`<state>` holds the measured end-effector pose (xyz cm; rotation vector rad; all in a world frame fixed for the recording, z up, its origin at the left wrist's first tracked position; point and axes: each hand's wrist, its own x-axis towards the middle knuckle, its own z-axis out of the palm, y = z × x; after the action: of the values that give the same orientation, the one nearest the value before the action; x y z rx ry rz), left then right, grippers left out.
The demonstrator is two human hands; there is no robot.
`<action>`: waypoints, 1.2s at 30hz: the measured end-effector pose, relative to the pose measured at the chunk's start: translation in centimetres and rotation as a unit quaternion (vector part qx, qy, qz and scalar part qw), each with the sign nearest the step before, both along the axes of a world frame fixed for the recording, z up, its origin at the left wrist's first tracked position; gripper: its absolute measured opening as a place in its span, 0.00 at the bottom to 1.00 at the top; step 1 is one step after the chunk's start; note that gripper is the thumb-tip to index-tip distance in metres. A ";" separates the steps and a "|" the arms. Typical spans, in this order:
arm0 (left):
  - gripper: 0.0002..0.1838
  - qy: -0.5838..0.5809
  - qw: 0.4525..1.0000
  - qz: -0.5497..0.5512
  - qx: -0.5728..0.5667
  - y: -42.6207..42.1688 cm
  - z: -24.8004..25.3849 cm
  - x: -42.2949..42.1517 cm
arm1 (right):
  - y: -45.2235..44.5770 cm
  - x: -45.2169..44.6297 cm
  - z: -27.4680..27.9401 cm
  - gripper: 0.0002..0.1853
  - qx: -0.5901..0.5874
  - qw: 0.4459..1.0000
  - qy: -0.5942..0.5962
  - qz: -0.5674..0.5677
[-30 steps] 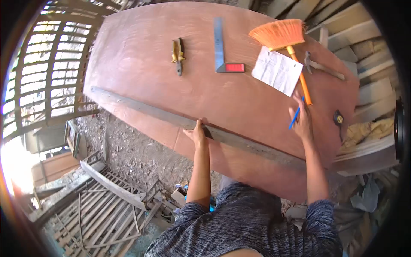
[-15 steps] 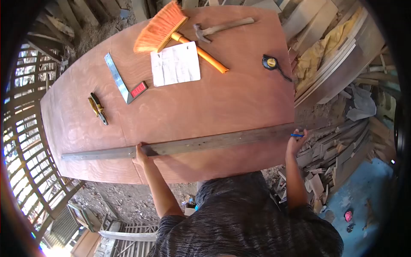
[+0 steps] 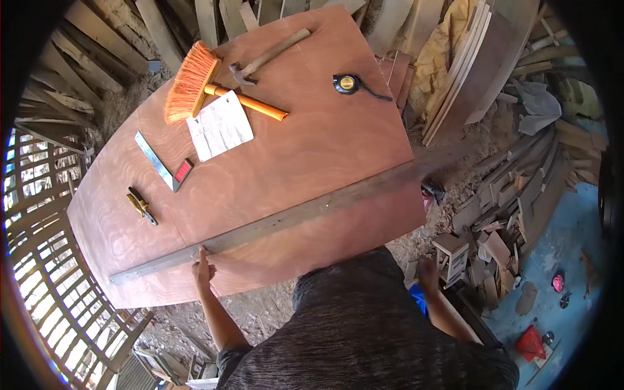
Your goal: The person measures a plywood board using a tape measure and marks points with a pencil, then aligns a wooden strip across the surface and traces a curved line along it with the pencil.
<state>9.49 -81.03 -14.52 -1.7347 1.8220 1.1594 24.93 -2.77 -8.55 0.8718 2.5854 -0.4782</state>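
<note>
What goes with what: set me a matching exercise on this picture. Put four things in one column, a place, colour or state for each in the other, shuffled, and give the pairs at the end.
Column one
1. Claw hammer
2. Left hand
3. Try square
4. Tape measure

Column two
A. Metal blade, with red on the handle
B. Head near the handle of the orange broom
C. Black, with a yellow centre
D. Touching the long wooden board

Pairs: 1-B, 2-D, 3-A, 4-C
</note>
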 end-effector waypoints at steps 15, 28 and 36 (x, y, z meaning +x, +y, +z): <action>0.24 0.011 0.934 -0.179 0.310 23.1 4.5 23.3 | -0.7 10.8 3.4 0.09 -0.107 0.931 -0.089 -0.336; 0.20 0.091 0.961 -0.099 0.241 29.1 8.8 22.2 | 3.4 3.4 4.3 0.10 -0.225 0.938 -0.059 -0.255; 0.18 0.124 0.968 -0.049 0.214 34.2 11.8 22.7 | 4.5 0.3 6.3 0.11 -0.326 0.915 -0.072 -0.228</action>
<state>32.23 -46.79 -2.67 -1.2873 1.6079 1.6434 25.23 1.75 -2.24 1.1812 1.8601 -1.2590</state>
